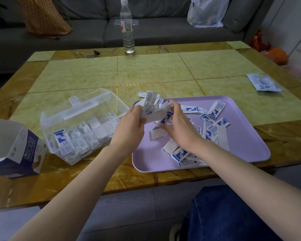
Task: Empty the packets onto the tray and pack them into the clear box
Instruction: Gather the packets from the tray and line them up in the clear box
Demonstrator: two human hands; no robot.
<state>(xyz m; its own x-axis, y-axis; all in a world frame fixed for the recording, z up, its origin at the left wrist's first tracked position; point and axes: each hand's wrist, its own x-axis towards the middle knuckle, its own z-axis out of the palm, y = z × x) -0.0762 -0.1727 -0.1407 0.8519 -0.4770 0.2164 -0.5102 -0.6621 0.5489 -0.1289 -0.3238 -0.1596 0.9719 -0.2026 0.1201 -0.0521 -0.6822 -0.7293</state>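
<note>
Living-room scene, seen from a seated person's own eyes: a jeans-clad knee [233, 214] shows at five o'clock, and both bare forearms reach forward over a yellow-green tiled bench [146, 72].

At the centre, the left hand [129, 124] grips an untidy bunch [150, 106] of small white-and-blue packets, fingers curled round its left side. The right hand [180, 126] closes on the same bunch from three o'clock, thumb on top and fingers curled underneath, so both grips are closed on it. The bunch is held above the left end of a lilac tray [247, 150].

On the tray, loose packets [215, 110] lie scattered, mostly towards its left and middle.

At nine o'clock from the tray, just beside it, stands the clear box [64, 117], lid tipped back, with rows of packets standing on edge inside and some room at its right end. Farther out at nine o'clock sits an opened carton [16, 150].

The emptying looks done; the packing step is in hand. The next move likely calls for squaring the bunch so its edges line up, then carrying it towards nine o'clock and lowering it upright into the free space.

A flat sachet [264, 82] lies at two o'clock. At twelve o'clock a water bottle [127, 28] stands on the far edge, with a grey sofa [163, 32] behind.
</note>
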